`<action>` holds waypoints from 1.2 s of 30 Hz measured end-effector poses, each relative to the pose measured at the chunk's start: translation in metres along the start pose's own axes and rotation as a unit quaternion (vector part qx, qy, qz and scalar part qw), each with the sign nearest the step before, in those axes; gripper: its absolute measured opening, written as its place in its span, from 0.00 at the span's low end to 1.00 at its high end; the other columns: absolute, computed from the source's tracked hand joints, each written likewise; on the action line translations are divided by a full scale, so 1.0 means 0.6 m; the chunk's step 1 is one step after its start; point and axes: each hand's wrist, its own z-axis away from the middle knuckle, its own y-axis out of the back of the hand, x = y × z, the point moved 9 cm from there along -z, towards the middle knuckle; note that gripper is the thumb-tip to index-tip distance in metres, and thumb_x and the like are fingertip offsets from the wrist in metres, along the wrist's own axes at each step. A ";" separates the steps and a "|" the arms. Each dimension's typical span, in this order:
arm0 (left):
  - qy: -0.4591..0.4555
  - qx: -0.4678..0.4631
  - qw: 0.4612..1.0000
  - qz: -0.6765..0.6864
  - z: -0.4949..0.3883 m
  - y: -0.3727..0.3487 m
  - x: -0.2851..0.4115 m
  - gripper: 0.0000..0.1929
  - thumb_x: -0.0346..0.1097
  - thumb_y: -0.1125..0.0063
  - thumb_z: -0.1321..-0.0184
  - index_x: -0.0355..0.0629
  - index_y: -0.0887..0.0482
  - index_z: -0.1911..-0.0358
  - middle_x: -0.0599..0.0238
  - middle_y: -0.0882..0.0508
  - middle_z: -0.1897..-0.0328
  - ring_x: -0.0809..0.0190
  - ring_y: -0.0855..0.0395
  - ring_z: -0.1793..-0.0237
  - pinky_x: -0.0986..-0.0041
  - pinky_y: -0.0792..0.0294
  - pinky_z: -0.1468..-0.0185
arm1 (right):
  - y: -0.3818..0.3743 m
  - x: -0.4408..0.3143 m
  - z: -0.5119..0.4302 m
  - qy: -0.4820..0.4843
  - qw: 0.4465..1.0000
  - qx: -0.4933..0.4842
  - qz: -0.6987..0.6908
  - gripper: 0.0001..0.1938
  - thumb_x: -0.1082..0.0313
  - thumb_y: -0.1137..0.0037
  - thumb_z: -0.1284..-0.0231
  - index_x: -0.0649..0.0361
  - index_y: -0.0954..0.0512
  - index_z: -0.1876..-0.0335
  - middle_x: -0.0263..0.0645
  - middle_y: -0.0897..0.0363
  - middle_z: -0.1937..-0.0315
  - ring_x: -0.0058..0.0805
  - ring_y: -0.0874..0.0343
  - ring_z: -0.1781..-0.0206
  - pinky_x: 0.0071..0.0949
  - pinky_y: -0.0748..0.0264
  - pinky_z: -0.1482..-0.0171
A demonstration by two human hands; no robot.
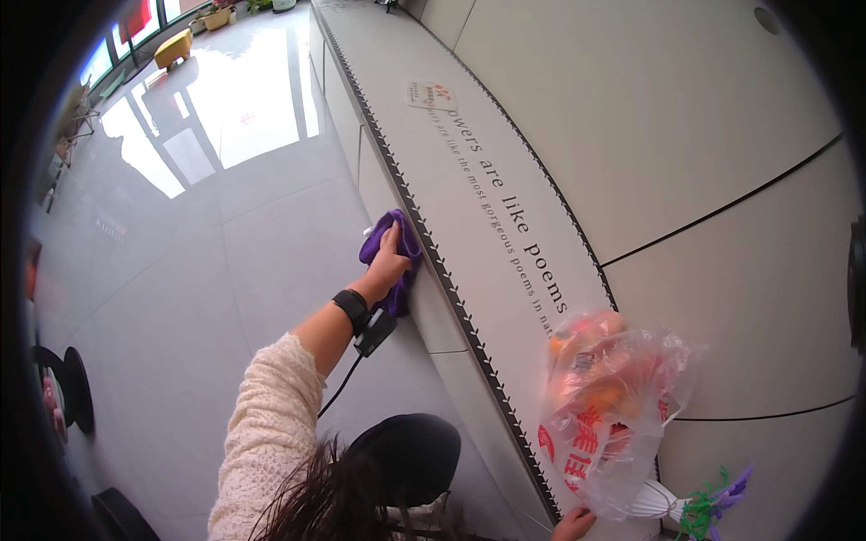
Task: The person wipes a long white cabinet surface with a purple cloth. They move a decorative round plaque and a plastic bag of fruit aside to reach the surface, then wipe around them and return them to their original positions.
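My left hand (387, 260), wearing a black wristband with a small cabled device, grips a purple cloth (400, 280) and presses it against the front edge of a long low cabinet, beside its mat's dark leaf-patterned border. At the lower right my right hand (574, 525) rests at the cabinet's near end, by the bottom of a clear plastic bag (602, 412) with red print. Orange and red items, probably fruit, show through the bag. The right hand's fingers are partly cut off by the frame, so its hold is unclear.
A long printed mat (487, 203) covers the cabinet top, with a small card or packet (431, 95) on it. Beside the bag lies a white vase-like holder (653, 502) with purple and green artificial flowers (717, 504). Pale panels rise at right. A yellow stool (173, 49) stands far off.
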 end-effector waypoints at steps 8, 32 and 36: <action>-0.008 -0.024 0.992 -0.127 0.039 -0.049 0.010 0.43 0.22 0.50 0.55 0.57 0.47 0.29 0.39 0.64 0.25 0.40 0.67 0.25 0.63 0.62 0.26 | -0.003 -0.001 -0.004 0.006 1.000 0.011 0.005 0.16 0.72 0.56 0.39 0.73 0.30 0.48 0.61 0.28 0.51 0.59 0.30 0.49 0.45 0.34 0.45; -0.064 -0.230 0.952 -0.192 0.242 -0.184 -0.034 0.38 0.21 0.49 0.54 0.56 0.39 0.34 0.46 0.39 0.48 0.40 0.30 0.48 0.63 0.33 0.42 | 0.034 -0.075 -0.024 -0.052 0.997 0.003 -0.064 0.04 0.73 0.56 0.42 0.64 0.35 0.66 0.48 0.32 0.69 0.48 0.32 0.65 0.41 0.34 0.61; -0.098 -0.234 0.946 -0.203 0.262 -0.203 -0.023 0.32 0.20 0.47 0.51 0.50 0.32 0.38 0.59 0.29 0.58 0.58 0.26 0.59 0.70 0.29 0.55 | 0.035 -0.077 -0.024 -0.083 0.990 -0.022 -0.116 0.04 0.74 0.55 0.45 0.61 0.35 0.66 0.42 0.33 0.70 0.42 0.31 0.67 0.38 0.33 0.62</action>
